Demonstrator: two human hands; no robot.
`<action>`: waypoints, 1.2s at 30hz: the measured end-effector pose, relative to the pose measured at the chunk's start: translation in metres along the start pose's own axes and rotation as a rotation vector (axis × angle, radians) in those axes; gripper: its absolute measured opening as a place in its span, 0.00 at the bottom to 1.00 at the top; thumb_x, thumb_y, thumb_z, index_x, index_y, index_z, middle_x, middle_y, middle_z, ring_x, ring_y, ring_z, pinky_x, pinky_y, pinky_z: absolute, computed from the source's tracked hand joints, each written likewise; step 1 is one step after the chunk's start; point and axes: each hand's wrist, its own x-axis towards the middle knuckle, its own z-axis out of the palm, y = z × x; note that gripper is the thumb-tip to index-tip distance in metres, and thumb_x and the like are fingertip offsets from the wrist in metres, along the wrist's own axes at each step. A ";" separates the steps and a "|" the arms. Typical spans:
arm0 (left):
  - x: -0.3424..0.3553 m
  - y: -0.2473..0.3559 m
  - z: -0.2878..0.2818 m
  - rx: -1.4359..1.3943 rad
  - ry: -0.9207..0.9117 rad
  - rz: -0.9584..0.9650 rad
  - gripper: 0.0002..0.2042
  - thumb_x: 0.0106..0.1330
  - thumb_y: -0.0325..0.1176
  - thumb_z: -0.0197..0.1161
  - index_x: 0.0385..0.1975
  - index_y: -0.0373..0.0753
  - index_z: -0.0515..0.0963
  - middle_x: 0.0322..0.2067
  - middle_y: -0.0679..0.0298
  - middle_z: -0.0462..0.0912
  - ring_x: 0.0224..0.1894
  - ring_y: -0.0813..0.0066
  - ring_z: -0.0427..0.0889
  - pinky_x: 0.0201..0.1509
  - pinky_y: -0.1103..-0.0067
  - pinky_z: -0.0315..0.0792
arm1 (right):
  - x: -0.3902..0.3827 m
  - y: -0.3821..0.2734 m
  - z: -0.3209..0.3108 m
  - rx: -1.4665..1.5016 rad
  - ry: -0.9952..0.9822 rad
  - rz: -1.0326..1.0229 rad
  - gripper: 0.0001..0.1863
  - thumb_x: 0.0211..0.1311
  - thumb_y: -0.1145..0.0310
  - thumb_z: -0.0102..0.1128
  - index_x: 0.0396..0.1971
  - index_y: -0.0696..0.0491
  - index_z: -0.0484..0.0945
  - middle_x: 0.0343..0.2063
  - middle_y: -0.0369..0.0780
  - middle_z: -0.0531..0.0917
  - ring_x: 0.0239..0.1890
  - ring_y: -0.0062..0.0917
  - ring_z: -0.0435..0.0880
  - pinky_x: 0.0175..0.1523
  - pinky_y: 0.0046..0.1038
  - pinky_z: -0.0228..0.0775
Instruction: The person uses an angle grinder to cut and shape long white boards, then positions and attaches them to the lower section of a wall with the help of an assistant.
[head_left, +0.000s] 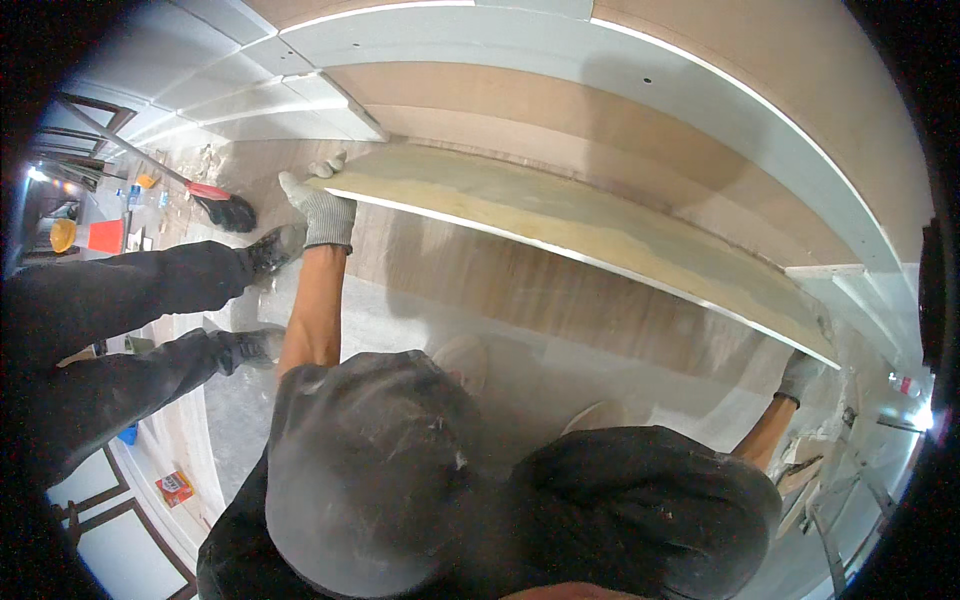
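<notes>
A long narrow board [560, 220] with a dusty yellowish face and a white near edge spans the space before my bent knees, low along the base of the wall. My left hand [325, 215], in a grey-white knit glove, grips its left end, fingers reaching over the top. At the far right end my right hand [800, 378], also gloved, holds the board by its near corner; its fingertips are partly hidden under the edge.
White-trimmed tan wall panels [480, 90] rise ahead. Another person's dark-trousered legs [130, 300] stand at left, near a broom [225, 205] with a red and black head. An orange box [174, 488] lies at lower left. Wood scraps [800, 475] lie at right.
</notes>
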 end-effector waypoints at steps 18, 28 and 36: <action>-0.015 0.014 0.013 0.198 0.021 -0.047 0.40 0.76 0.68 0.25 0.17 0.38 0.68 0.25 0.47 0.76 0.40 0.46 0.75 0.70 0.49 0.63 | -0.017 0.014 -0.032 -0.627 -0.095 -0.284 0.23 0.80 0.63 0.51 0.67 0.58 0.72 0.65 0.46 0.76 0.68 0.34 0.74 0.74 0.37 0.67; 0.046 0.023 -0.033 0.214 -0.138 -0.066 0.36 0.74 0.67 0.32 0.22 0.38 0.68 0.26 0.50 0.75 0.47 0.43 0.80 0.69 0.45 0.65 | -0.011 0.006 -0.029 -0.643 0.035 -0.275 0.21 0.80 0.63 0.51 0.63 0.60 0.74 0.60 0.45 0.80 0.62 0.33 0.78 0.70 0.36 0.69; 0.033 0.012 0.006 0.194 -0.058 -0.086 0.35 0.74 0.67 0.32 0.22 0.38 0.64 0.23 0.52 0.69 0.37 0.45 0.77 0.64 0.42 0.68 | -0.009 -0.024 -0.006 0.187 0.166 -0.024 0.16 0.77 0.63 0.54 0.55 0.57 0.79 0.55 0.45 0.82 0.57 0.31 0.81 0.66 0.35 0.74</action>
